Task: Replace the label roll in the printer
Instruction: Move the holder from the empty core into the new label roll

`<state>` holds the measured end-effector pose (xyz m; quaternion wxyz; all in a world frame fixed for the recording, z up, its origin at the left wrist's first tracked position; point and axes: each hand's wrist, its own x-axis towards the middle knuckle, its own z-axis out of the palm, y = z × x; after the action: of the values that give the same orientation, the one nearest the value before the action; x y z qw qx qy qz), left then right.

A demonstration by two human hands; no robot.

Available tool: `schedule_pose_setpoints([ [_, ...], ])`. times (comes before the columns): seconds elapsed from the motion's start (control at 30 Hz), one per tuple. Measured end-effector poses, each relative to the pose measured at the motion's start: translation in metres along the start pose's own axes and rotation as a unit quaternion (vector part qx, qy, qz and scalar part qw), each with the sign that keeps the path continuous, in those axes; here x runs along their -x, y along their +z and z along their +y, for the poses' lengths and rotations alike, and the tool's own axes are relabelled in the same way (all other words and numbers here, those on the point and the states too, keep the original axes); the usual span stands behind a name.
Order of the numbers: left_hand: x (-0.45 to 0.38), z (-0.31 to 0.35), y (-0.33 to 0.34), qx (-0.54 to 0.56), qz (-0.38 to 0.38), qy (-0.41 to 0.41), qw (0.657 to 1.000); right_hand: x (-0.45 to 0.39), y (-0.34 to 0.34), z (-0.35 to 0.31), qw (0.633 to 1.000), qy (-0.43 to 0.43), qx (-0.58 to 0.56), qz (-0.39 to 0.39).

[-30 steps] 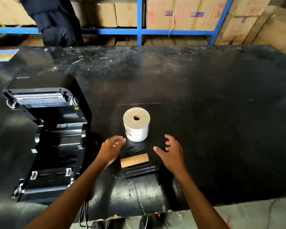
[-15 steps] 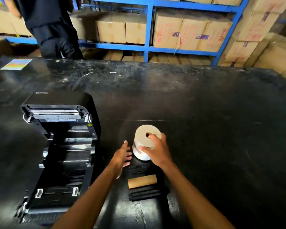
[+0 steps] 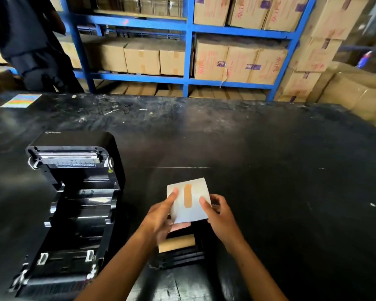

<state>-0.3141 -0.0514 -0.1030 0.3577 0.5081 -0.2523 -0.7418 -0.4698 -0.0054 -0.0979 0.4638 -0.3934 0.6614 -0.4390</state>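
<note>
A white label roll (image 3: 189,200) with a strip of brown tape on its side is lifted off the table, lying sideways between both hands. My left hand (image 3: 161,216) grips its left end and underside. My right hand (image 3: 218,213) grips its right end. The black label printer (image 3: 74,203) stands to the left with its lid open and its bay showing no roll. Below the hands lies a bare brown cardboard core (image 3: 176,243) on black plastic holder parts (image 3: 182,257).
The work surface is a large black table (image 3: 280,170). A colourful sheet (image 3: 20,100) lies at its far left edge. Behind stand blue shelves (image 3: 188,53) with cardboard boxes, and a person in dark clothes (image 3: 30,44) at the far left.
The roll stood upright on the table; my right hand took it, then both hands lifted it and turned it on its side. The camera tilted up.
</note>
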Motion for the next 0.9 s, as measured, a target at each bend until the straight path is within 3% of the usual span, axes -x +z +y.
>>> schedule_pose_setpoints([
  [0.1,0.015,-0.006,0.011,-0.054,0.044,0.065,0.995,0.007,-0.01,-0.004,0.975,-0.119,0.162,0.093],
  [0.17,0.023,-0.007,0.015,-0.081,0.054,0.103,0.99,0.013,-0.011,-0.008,0.952,-0.208,0.209,0.084],
  [0.27,0.031,-0.011,0.02,-0.12,0.058,0.134,0.982,0.021,-0.007,-0.008,0.925,-0.248,0.276,0.078],
  [0.4,0.035,-0.019,0.024,-0.15,0.07,0.151,0.974,0.032,-0.006,-0.001,0.889,-0.304,0.309,0.146],
  [0.5,0.039,-0.026,0.027,-0.175,0.084,0.153,0.969,0.038,-0.011,0.002,0.887,-0.317,0.28,0.187],
  [0.67,0.043,-0.036,0.031,-0.213,0.088,0.131,0.964,0.046,-0.02,0.009,0.894,-0.301,0.29,0.165],
  [0.8,0.046,-0.039,0.035,-0.136,0.071,0.074,0.985,0.061,-0.03,0.011,0.948,-0.273,0.101,0.128],
  [0.9,0.047,-0.036,0.032,-0.075,0.083,0.062,0.992,0.068,-0.048,0.023,0.957,-0.225,-0.031,0.179],
])
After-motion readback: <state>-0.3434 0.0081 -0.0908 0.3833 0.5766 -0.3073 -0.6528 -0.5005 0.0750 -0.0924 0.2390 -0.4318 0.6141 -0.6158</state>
